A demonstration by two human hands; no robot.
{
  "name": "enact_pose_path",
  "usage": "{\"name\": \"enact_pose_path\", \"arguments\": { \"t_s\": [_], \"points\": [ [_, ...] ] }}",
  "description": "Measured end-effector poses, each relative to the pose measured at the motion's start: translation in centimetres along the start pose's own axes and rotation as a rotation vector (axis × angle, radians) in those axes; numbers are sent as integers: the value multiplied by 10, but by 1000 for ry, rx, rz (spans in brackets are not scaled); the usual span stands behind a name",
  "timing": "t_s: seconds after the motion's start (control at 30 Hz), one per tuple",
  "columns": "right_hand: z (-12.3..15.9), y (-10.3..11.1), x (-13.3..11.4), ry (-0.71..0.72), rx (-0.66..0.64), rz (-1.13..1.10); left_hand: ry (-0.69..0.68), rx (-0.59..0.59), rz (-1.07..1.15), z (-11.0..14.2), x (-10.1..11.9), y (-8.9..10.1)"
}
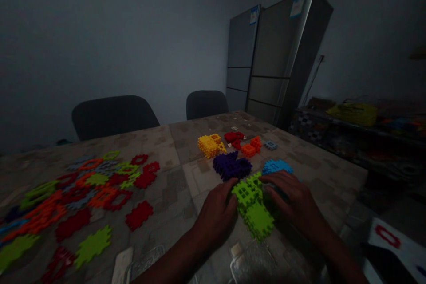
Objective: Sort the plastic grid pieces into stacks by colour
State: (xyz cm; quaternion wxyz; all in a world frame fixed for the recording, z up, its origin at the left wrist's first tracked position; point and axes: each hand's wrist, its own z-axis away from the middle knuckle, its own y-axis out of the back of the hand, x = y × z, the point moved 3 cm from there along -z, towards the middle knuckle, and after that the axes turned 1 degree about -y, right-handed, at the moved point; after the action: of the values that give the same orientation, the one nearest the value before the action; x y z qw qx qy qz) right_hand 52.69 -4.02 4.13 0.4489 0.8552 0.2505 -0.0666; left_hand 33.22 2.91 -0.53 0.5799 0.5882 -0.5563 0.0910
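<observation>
Both my hands are on a lime-green block assembly made of interlocking toothed tiles, resting on the table. My left hand presses its left side with fingers curled against it. My right hand cups its right and upper side, fingers bent over it. Just beyond lie a purple block cluster and a blue one. Further back sit a yellow cluster, red pieces and an orange cluster.
Many loose flat tiles in red, orange, green and grey cover the table's left half. Two dark chairs stand behind the table. A tall grey refrigerator stands at the back right, with a cluttered shelf beside it. The room is dim.
</observation>
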Motion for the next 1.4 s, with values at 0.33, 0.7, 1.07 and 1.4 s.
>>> {"name": "enact_pose_path", "arguments": {
  "t_s": [0.33,0.7,1.07,1.4],
  "points": [
    [32,3,16,-254,149,107,63,59,46,17,-12,3],
    [56,-6,19,-391,123,18,-11,21,36,29,-15,-3],
    [60,-11,23,-512,73,130,-8,75,37,31,-19,1],
    [64,-32,28,-582,-72,196,-28,59,53,38,-25,0]
  ]
}}
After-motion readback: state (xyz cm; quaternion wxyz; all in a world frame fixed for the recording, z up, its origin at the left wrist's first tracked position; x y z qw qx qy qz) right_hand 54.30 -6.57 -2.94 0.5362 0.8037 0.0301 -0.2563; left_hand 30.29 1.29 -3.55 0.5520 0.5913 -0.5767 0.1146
